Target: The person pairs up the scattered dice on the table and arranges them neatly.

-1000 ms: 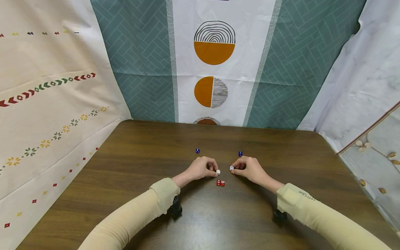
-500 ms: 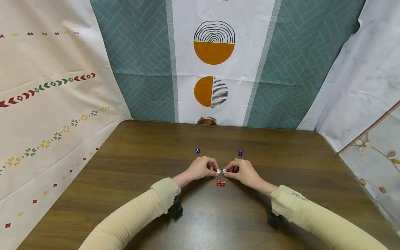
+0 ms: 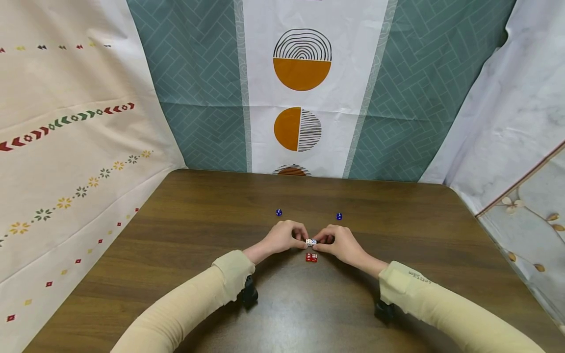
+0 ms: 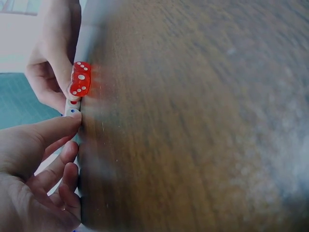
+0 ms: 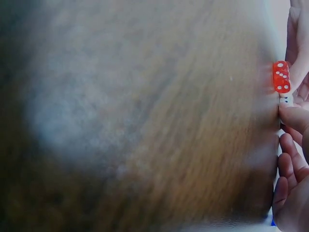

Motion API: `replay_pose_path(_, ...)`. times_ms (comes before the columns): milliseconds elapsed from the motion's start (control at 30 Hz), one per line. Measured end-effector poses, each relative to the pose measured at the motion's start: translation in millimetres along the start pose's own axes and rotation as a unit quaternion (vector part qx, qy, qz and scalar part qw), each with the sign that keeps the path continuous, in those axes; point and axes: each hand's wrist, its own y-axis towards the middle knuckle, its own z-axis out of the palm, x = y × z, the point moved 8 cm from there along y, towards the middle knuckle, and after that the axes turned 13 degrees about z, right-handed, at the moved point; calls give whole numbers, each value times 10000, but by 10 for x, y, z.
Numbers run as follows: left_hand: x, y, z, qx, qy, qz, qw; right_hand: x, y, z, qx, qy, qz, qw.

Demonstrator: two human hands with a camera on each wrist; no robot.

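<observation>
Here, on a brown table (image 3: pixel 207 211) before patterned cloth (image 3: pixel 203 73), left hand (image 3: pixel 281 237) and right hand (image 3: pixel 344 242) each pinch a white die (image 3: pixel 308 242).

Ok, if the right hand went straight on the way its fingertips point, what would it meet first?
Likely the small white cubic die the left hand pinches; it looks in contact with the similar die in the right hand.
</observation>
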Motion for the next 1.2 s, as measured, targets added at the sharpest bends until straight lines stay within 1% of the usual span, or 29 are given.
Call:
replay_pose_path(233, -3, -4, -7, -14, -99, -34, 9999, 8, 6, -7, -18, -4, 68, 10000)
replay_pose_path(367, 14, -2, 2, -34, -77, -55, 9999, 1, 8, -6, -35, -33, 75, 10000)
replay_pose_path(633, 2, -6, -2, -84, -47, 19, 10000, -15, 6, -1, -64, -65, 77, 9999)
replay_pose_path(833, 12, -11, 3, -99, -39, -1, 9999, -18, 3, 5, -53, -74, 101, 9999)
replay_pose_path(1200, -16, -21, -9, -124, -80, 35, 9999, -14, -4, 10, 11, -89, 154, 9998)
